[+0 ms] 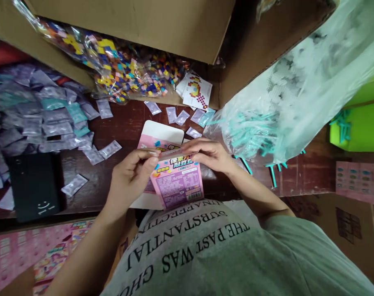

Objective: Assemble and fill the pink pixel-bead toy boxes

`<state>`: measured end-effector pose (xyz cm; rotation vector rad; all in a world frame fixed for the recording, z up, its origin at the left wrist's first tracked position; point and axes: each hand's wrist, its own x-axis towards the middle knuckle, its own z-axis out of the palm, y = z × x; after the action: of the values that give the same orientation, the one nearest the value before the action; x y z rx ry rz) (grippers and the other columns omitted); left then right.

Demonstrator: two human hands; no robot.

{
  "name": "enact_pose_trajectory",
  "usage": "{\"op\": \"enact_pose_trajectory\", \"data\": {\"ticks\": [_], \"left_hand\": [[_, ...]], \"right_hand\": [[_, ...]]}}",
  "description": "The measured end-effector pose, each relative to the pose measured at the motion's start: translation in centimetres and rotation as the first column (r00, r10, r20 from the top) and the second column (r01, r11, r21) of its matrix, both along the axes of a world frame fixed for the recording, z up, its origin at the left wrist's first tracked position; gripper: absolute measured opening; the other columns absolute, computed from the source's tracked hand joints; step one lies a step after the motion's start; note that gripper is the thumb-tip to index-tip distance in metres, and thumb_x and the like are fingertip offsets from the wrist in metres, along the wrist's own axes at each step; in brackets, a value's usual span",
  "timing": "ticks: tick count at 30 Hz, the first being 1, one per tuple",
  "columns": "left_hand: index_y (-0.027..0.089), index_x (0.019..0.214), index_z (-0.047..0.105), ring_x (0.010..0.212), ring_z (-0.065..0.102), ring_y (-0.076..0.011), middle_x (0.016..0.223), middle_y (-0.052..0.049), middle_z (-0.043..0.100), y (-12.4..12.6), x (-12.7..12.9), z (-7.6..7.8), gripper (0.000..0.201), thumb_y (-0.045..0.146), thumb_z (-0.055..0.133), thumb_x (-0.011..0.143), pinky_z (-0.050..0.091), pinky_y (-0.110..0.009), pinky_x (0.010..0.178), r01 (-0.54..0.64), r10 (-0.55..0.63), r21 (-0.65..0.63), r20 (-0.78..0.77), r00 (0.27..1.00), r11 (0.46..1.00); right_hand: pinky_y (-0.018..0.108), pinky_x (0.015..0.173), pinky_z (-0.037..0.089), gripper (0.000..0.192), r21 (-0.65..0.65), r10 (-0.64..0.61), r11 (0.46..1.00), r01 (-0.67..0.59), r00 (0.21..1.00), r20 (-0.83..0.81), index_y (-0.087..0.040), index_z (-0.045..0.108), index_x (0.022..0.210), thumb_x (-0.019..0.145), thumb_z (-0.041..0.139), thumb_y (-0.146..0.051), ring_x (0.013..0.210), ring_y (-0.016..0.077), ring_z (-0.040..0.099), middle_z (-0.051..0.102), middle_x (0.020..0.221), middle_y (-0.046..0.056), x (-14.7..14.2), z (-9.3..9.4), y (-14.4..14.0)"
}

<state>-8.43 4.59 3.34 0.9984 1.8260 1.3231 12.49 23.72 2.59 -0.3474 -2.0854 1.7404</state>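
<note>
Head view, centre of the frame: the left hand (130, 176) and right hand (210, 155) each pinch the top edge of a pink printed carton (177, 183), grip pressed together on it, above the dark wooden desk (125, 123). Small clear sachets (48, 123) are heaped at left; a bag of teal plastic tools (285, 102) sits at right.

I see a heap of small sachets (35, 111) on the dark surface (125, 123), a bag of colourful tiles (125, 70), teal sticks (251, 135) in clear plastic, a black pouch (34, 185).
</note>
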Motion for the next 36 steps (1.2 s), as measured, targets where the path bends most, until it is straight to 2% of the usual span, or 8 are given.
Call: {"op": "enact_pose_trajectory", "data": {"ticks": [7, 11, 14, 17, 22, 29, 33, 36], "left_hand": [[0.026, 0.102, 0.072, 0.104, 0.078, -0.0259, 0.111, -0.005, 0.081, 0.4, 0.0, 0.1, 0.033, 0.057, 0.083, 0.098, 0.066, -0.040, 0.086, -0.061, 0.061, -0.014, 0.036, 0.997, 0.998], [0.029, 0.119, 0.069, 0.116, 0.079, -0.0291, 0.120, -0.006, 0.079, -0.4, -0.2, -0.8, 0.047, 0.055, 0.093, 0.089, 0.068, -0.047, 0.099, 0.041, -0.043, 0.079, 0.028, 0.999, 0.996], [0.029, 0.119, 0.071, 0.117, 0.078, -0.0274, 0.118, -0.005, 0.079, -0.6, -0.2, -1.0, 0.035, 0.045, 0.089, 0.093, 0.067, -0.048, 0.108, 0.063, -0.056, 0.111, -0.067, 0.996, 0.992], [0.027, 0.102, 0.074, 0.117, 0.079, -0.0260, 0.115, -0.005, 0.081, -0.4, -0.2, -1.2, 0.014, 0.038, 0.082, 0.099, 0.066, -0.047, 0.109, 0.076, -0.068, 0.110, -0.078, 0.995, 0.991], [0.023, 0.101, 0.075, 0.116, 0.079, -0.0287, 0.117, -0.008, 0.083, 0.3, -0.6, -2.9, 0.029, 0.049, 0.086, 0.091, 0.064, -0.050, 0.110, -0.146, 0.146, -0.006, 0.060, 0.987, 0.989], [0.021, 0.120, 0.074, 0.128, 0.074, -0.0332, 0.132, -0.015, 0.078, 2.4, -4.4, -3.8, 0.040, 0.052, 0.078, 0.096, 0.059, -0.055, 0.113, -0.096, 0.089, -0.027, -0.186, 0.978, 0.995], [0.020, 0.122, 0.069, 0.152, 0.056, -0.0383, 0.147, -0.016, 0.068, 8.6, -10.3, -2.4, 0.046, 0.053, 0.083, 0.094, 0.039, -0.066, 0.132, -0.079, 0.199, 0.224, -0.589, 0.783, 0.971], [0.017, 0.114, 0.058, 0.155, 0.049, -0.0382, 0.145, -0.010, 0.058, 14.0, -14.7, -1.5, 0.054, 0.067, 0.075, 0.102, 0.042, -0.067, 0.115, -0.208, 0.349, 0.313, -0.509, 0.787, 0.926]], "right_hand": [[0.026, 0.082, 0.065, 0.033, -0.357, -0.201, 0.903, 0.238, 0.970, 0.138, -0.020, 0.083, 0.100, 0.091, 0.095, -0.049, 0.085, 0.0113, 0.077, 0.085, 0.099, 0.001, -1.0, 0.7, -0.4], [0.034, 0.102, 0.068, 0.027, -0.334, -0.088, 0.932, 0.137, 0.984, 0.157, -0.023, 0.087, 0.099, 0.096, 0.091, -0.050, 0.109, 0.0172, 0.084, 0.089, 0.115, 0.005, 0.6, 1.0, -0.2], [0.042, 0.118, 0.065, 0.025, -0.162, 0.035, 0.987, -0.013, 0.991, 0.133, -0.026, 0.089, 0.112, 0.104, 0.083, -0.049, 0.128, 0.0204, 0.081, 0.086, 0.131, 0.006, 1.7, 1.6, 0.6], [0.054, 0.132, 0.054, 0.034, 0.257, -0.006, 0.966, -0.039, 0.985, 0.173, -0.029, 0.084, 0.134, 0.113, 0.068, -0.051, 0.152, 0.0251, 0.067, 0.072, 0.160, 0.007, 0.7, 1.2, 2.9], [0.072, 0.136, 0.040, 0.046, 0.805, -0.505, 0.591, 0.047, 0.800, 0.324, -0.011, 0.066, 0.158, 0.118, 0.047, -0.021, 0.162, 0.0414, 0.051, 0.055, 0.173, 0.021, -5.9, -1.2, 8.0], [0.060, 0.115, 0.053, 0.044, 0.861, -0.515, 0.486, -0.146, 0.749, 0.418, 0.000, 0.071, 0.145, 0.113, 0.043, -0.011, 0.141, 0.0419, 0.064, 0.063, 0.162, 0.031, -8.5, -1.9, 9.1], [0.052, 0.109, 0.051, 0.045, 0.878, -0.527, 0.457, -0.144, 0.751, 0.398, -0.003, 0.073, 0.141, 0.114, 0.038, -0.010, 0.129, 0.0365, 0.068, 0.072, 0.150, 0.028, -7.7, -1.8, 9.4], [0.045, 0.105, 0.050, 0.044, 0.881, -0.552, 0.455, -0.126, 0.737, 0.390, -0.007, 0.075, 0.132, 0.118, 0.034, -0.014, 0.123, 0.0324, 0.069, 0.078, 0.134, 0.024, -7.4, -1.4, 9.5]]}}
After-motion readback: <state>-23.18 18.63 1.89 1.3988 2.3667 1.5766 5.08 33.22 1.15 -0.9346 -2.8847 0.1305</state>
